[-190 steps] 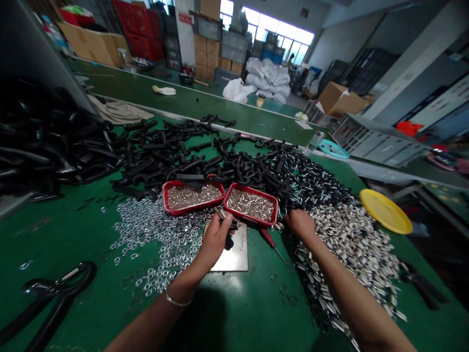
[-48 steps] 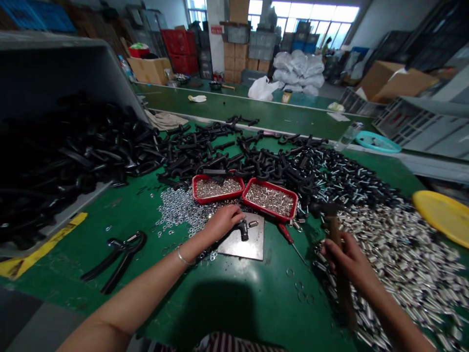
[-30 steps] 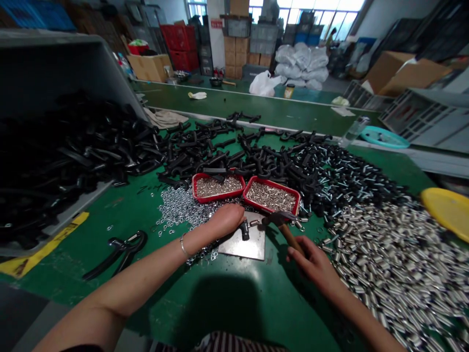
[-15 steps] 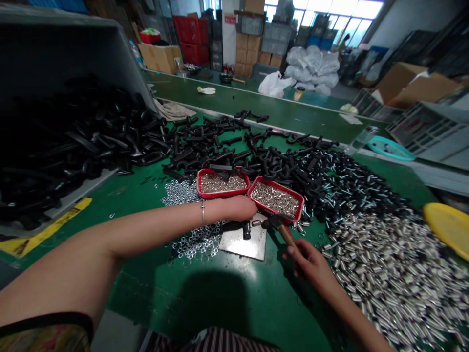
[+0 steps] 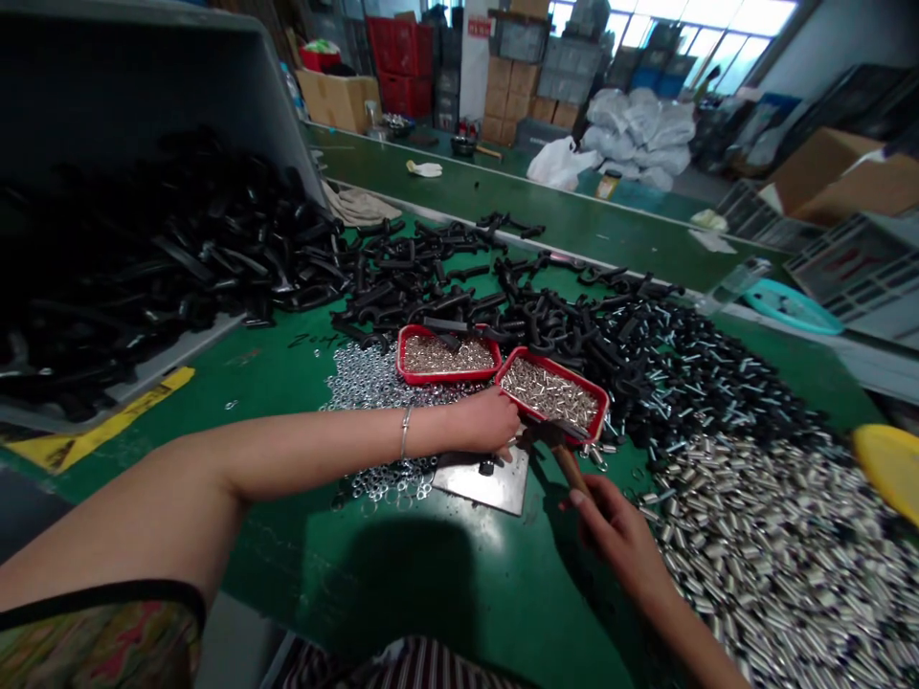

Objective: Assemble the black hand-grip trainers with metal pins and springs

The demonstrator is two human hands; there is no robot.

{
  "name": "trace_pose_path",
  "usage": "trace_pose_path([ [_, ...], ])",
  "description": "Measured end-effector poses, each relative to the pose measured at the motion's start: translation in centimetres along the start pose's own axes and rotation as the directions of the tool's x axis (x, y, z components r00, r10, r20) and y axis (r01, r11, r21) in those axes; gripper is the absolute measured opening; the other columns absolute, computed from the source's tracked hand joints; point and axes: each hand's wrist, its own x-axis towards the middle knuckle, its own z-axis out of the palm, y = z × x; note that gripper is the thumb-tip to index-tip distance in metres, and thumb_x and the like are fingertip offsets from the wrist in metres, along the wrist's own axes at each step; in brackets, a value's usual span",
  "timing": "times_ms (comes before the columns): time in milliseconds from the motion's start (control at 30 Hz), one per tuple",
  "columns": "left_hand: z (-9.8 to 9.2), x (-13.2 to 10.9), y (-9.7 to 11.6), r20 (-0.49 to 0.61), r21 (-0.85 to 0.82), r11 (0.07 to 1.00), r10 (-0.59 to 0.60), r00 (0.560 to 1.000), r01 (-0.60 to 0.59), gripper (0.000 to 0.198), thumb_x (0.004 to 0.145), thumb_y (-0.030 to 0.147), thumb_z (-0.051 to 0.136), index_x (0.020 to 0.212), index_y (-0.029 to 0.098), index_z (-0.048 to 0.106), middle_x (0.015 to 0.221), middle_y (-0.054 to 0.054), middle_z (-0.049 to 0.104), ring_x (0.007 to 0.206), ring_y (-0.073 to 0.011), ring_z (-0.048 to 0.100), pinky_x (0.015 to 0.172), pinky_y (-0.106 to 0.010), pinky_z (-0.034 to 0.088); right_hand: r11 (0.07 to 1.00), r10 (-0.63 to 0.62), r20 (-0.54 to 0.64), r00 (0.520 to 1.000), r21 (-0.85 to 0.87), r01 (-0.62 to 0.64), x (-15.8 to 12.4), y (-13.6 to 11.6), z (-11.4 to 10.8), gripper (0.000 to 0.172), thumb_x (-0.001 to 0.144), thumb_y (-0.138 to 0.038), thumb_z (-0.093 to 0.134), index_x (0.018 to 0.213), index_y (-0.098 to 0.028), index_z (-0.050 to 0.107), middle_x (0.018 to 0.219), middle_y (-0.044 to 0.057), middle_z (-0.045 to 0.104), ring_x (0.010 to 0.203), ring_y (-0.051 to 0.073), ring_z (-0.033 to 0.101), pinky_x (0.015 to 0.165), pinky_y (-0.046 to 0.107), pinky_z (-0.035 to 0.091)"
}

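Observation:
My right hand [image 5: 610,522] grips the wooden handle of a hammer [image 5: 571,469], its dark head tilted beside the near edge of the right red tray. My left hand [image 5: 489,423] is closed, fingers pointing down over a flat metal plate [image 5: 503,490]; what its fingertips hold is too small to make out. Under that hand, a black part [image 5: 486,466] rests on the plate, mostly covered. Small metal pins fill the right red tray [image 5: 607,411], just beyond both hands. Another red tray [image 5: 402,368] of small metal pieces adjoins it on the left.
Shiny metal rings [image 5: 359,383] lie spread left of the plate. Black handle-like parts [image 5: 402,277] are heaped behind the trays and in a tipped grey bin [image 5: 277,86]. Metal cylinders [image 5: 753,536] pile up at right, near a yellow tray [image 5: 890,469].
The view has shifted slightly, so everything sits further right. My left hand has lowered over the plate, covering more of the black part and the small metal cylinder beside it. The hammer stays gripped.

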Motion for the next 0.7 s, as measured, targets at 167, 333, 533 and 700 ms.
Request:
trace_pose_path([
  [167,2.5,-5.0,1.5,-0.101,-0.344,0.878,-0.386,0.917,0.332,0.096,0.075,0.068,0.069,0.144,0.009,0.038,0.133,-0.024,0.056,0.119,-0.0375,0.054,0.102,-0.05,0.038,0.955,-0.185,-0.058,0.981,-0.246,0.166,-1.1,-2.9,0.1,0.041,0.097,-0.052,0.044,0.125,-0.024,0.054,0.096,0.008,0.071,0.077,0.024,0.065,0.068,0.034,0.05],
  [333,4.5,-6.6,3.6,-0.065,-0.525,0.747,-0.513,0.856,0.408,0.1,0.078,0.046,0.076,0.153,0.015,0.018,0.135,-0.021,0.054,0.126,-0.037,0.05,0.11,-0.057,0.032,0.886,-0.242,0.069,0.968,-0.391,0.25,1.5,-3.0,2.1,0.028,0.098,-0.042,0.041,0.109,-0.023,0.058,0.094,0.01,0.07,0.081,0.026,0.066,0.074,0.036,0.049],
  [533,3.9,-6.2,4.7,-0.018,-0.558,0.712,-0.524,0.851,0.427,0.095,0.077,0.043,0.076,0.151,0.01,0.026,0.138,-0.025,0.051,0.129,-0.0394,0.048,0.109,-0.056,0.035,0.88,-0.232,-0.013,0.973,-0.429,0.204,3.0,0.1,2.5,0.033,0.099,-0.042,0.04,0.118,-0.02,0.055,0.103,0.012,0.069,0.093,0.028,0.066,0.081,0.042,0.052],
  [700,3.0,-6.4,3.2,-0.082,-0.634,0.673,-0.548,0.833,0.38,0.092,0.084,0.058,0.065,0.153,0.013,0.023,0.139,-0.021,0.052,0.13,-0.0361,0.047,0.11,-0.053,0.037,0.627,-0.595,-0.036,0.803,-0.646,0.435,2.7,0.0,3.7,0.037,0.099,-0.025,0.043,0.135,-0.02,0.051,0.134,0.015,0.055,0.118,0.03,0.051,0.102,0.048,0.043],
])
